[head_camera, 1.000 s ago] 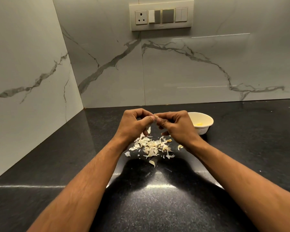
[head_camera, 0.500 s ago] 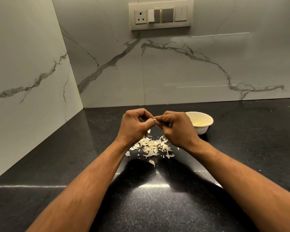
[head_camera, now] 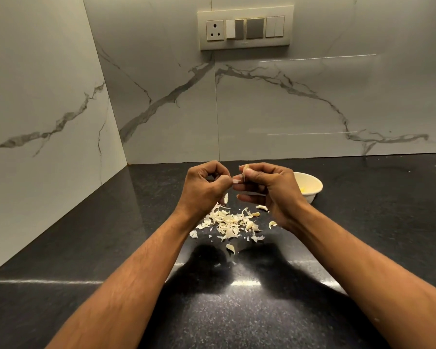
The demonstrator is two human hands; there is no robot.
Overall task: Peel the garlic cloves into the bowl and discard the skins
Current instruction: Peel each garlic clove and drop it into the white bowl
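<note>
My right hand (head_camera: 269,190) pinches a garlic clove (head_camera: 244,170) between thumb and forefinger, held above the black counter. My left hand (head_camera: 204,190) is curled beside it and pinches a strip of skin (head_camera: 236,181) that still reaches the clove. Below both hands lies a heap of loose garlic skins (head_camera: 230,222). A white bowl (head_camera: 312,182) stands just right of my right hand, partly hidden by it, with something yellowish inside.
The black speckled counter (head_camera: 86,248) runs into a corner of marble wall tiles (head_camera: 48,122) on the left and back. A switch panel with a socket (head_camera: 246,27) is on the back wall. Stray skin flakes (head_camera: 230,248) lie nearer to me.
My hands have drawn a little apart, and a strip of skin is now stretched between them. My right hand's lower fingers have spread out.
</note>
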